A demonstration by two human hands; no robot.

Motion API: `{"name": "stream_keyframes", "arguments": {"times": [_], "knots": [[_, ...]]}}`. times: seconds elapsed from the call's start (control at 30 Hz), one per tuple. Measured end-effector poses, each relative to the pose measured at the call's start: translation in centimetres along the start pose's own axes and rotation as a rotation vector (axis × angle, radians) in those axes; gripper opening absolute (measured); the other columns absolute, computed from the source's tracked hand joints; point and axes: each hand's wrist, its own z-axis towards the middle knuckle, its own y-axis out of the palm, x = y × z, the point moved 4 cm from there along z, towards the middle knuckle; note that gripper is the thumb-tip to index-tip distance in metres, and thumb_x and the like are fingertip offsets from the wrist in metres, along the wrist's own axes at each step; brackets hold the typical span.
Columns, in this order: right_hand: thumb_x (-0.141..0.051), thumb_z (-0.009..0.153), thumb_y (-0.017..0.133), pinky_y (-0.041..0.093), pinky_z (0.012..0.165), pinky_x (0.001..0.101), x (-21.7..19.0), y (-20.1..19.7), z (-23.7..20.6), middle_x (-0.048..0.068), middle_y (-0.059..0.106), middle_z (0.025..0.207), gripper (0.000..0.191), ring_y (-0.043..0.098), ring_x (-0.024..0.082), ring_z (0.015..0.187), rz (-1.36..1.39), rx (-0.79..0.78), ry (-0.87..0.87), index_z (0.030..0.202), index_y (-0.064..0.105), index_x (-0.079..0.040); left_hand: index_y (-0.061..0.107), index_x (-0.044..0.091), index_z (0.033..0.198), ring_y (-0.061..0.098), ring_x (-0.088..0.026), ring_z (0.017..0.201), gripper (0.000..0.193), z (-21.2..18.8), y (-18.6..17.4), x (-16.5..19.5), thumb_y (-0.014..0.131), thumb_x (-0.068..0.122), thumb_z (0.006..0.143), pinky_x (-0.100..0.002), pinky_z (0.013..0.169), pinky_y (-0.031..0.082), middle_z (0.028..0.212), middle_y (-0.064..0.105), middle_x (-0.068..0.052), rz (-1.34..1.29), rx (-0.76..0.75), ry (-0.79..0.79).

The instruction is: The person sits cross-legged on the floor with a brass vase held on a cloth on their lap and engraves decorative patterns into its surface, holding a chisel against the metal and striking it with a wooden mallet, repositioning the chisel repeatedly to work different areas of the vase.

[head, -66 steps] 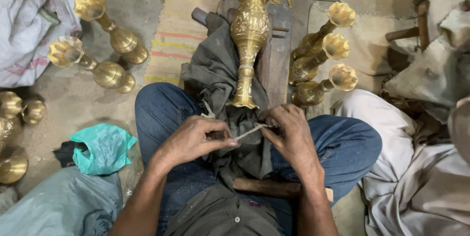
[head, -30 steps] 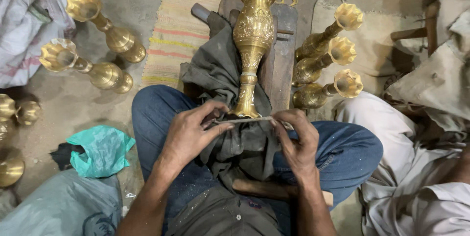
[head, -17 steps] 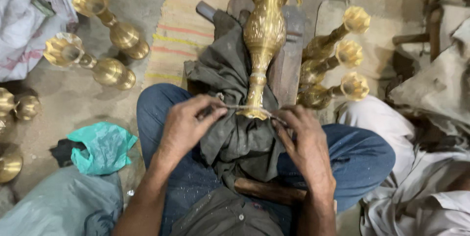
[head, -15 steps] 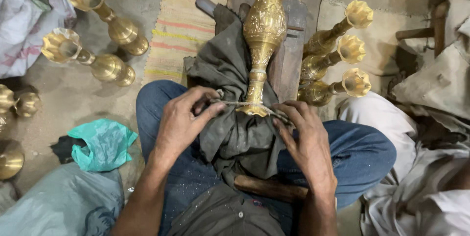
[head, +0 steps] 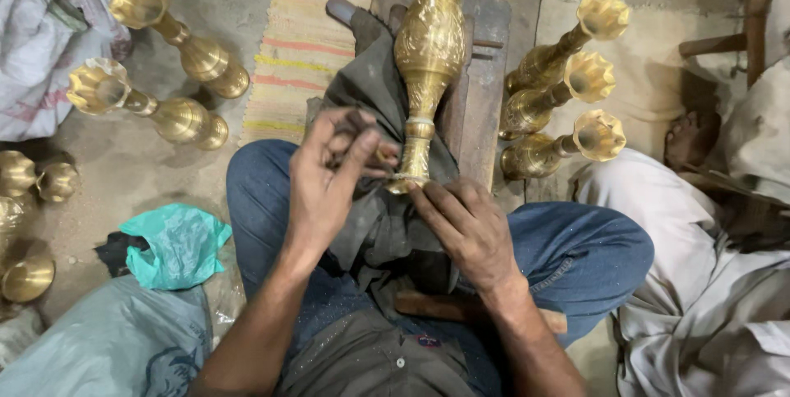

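Brass dominates the scene: an engraved brass vase is laid lengthwise on a dark grey cloth over a wooden block, its foot pointed toward the seated person's lap and its mouth away. The left hand is curled just left of the vase's foot, its fingers bent in and pinched on something small and dark; what that is cannot be told, and whether a thin tool runs from it to the foot is not clear. The right hand is laid flat just below the foot, its fingers stretched out and loosely spread, the tips touching the foot's rim; nothing is seen gripped in it. Both hands are rested over the cloth, which is draped across blue jeans.

Beyond the right fingers, three slender brass vases are leaned in a row, mouths up and to the right. Well left of the left fingers, two more brass vases are laid on the floor, and a teal plastic bag is crumpled nearer the left forearm. A striped mat is spread under the block. At the right edge, another person's white-clad leg is seen.
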Motion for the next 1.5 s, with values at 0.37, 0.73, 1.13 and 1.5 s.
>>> {"name": "stream_keyframes", "arguments": {"times": [0.37, 0.73, 1.13, 1.5], "knots": [[-0.016, 0.087, 0.066, 0.051, 0.085, 0.0397, -2.4, -0.9, -2.5, 0.007, 0.061, 0.102, 0.044, 0.059, 0.026, 0.1, 0.087, -0.421, -0.009, 0.13, 0.068, -0.007, 0.055, 0.0, 0.134, 0.078, -0.018, 0.09, 0.038, 1.6, 1.6, -2.6, 0.07, 0.009, 0.1, -0.027, 0.075, 0.065, 0.106, 0.078, -0.015, -0.139, 0.066, -0.055], [-0.015, 0.089, 0.063, 0.054, 0.071, 0.0434, -2.4, 4.7, -13.0, 0.011, 0.067, 0.111, 0.037, 0.066, 0.031, 0.102, -0.101, -1.036, 0.074, 0.125, 0.06, -0.005, 0.063, -0.002, 0.128, 0.076, -0.014, 0.091, 0.026, 1.7, 2.6, -2.6, 0.07, 0.006, 0.104, -0.027, 0.079, 0.066, 0.098, 0.075, -0.009, -0.002, 0.073, 0.048], [-0.03, 0.092, 0.071, 0.06, 0.076, 0.0408, 5.3, -4.2, -4.7, 0.016, 0.073, 0.104, 0.044, 0.074, 0.032, 0.092, 0.646, -0.467, 0.572, 0.123, 0.057, -0.001, 0.064, 0.002, 0.133, 0.078, -0.016, 0.092, 0.034, 3.7, 1.4, -1.1, 0.072, 0.011, 0.101, -0.029, 0.08, 0.067, 0.101, 0.078, -0.009, 0.143, -0.071, 0.074], [-0.015, 0.074, 0.085, 0.058, 0.072, 0.0345, 2.6, -2.6, 0.9, 0.007, 0.073, 0.097, 0.037, 0.072, 0.021, 0.085, 0.382, -0.135, 0.436, 0.106, 0.068, -0.012, 0.069, 0.01, 0.13, 0.081, -0.014, 0.088, 0.034, 6.2, 0.4, -2.2, 0.077, 0.022, 0.1, -0.028, 0.08, 0.071, 0.099, 0.08, -0.005, 0.217, -0.216, 0.134]]}}
